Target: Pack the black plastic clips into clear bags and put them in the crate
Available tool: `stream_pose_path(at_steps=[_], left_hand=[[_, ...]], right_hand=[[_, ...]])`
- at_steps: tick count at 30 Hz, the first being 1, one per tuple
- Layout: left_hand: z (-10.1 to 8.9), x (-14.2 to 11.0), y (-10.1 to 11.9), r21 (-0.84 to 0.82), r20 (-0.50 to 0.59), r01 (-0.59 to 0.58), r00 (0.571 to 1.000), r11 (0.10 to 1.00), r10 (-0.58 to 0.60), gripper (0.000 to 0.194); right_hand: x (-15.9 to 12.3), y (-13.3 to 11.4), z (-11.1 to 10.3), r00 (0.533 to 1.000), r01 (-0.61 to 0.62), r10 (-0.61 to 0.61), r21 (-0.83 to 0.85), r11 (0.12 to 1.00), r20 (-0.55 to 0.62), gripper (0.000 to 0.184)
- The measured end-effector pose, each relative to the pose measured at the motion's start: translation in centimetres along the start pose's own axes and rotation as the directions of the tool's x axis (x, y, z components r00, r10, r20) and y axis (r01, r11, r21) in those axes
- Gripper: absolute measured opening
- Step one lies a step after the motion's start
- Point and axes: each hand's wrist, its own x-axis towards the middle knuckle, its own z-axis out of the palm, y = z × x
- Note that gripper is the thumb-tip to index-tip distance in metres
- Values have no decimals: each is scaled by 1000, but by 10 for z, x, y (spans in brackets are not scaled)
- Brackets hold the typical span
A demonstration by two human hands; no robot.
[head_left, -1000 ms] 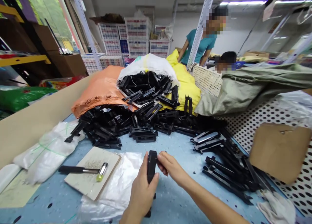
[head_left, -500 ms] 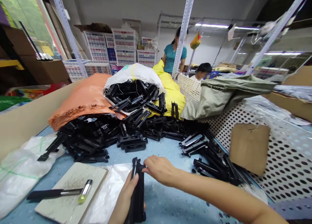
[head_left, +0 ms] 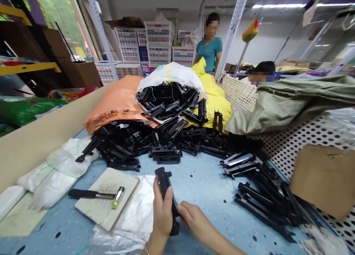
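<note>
"Where's the black part (head_left: 165,180)?"

"In the left hand (head_left: 163,216), over the near middle of the surface (head_left: 205,181), right of the hammer (head_left: 85,194). Those fingers (head_left: 157,192) wrap closed around it."

"And the right hand (head_left: 195,220)?"

"Bunched nearly closed at the part's near right edge; whether it grips, I can't tell."

Washed-out daylight through the window (head_left: 54,20), upper left; tube light (head_left: 279,6) glowing upper right. Workbench (head_left: 205,183) softly lit, shadows faint. Black parts (head_left: 119,151) near-black, few glints. Edges stretched wide-angle; background slightly soft.
</note>
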Motion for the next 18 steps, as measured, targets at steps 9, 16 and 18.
stream_pose_path(at_steps=[9,16,18], left_hand=[[29,-22,-46,363,381,24,908,931,-172,34],[30,-8,-46,122,316,46,945,991,-83,48],[17,12,-29,-207,232,172,965,963,-123,63]], right_hand=[[124,-20,-79,928,150,-292,-485,862,-232,23],[137,-23,-79,942,203,-294,-420,884,-162,29],[110,-19,-67,960,217,-258,-296,930,-109,28]])
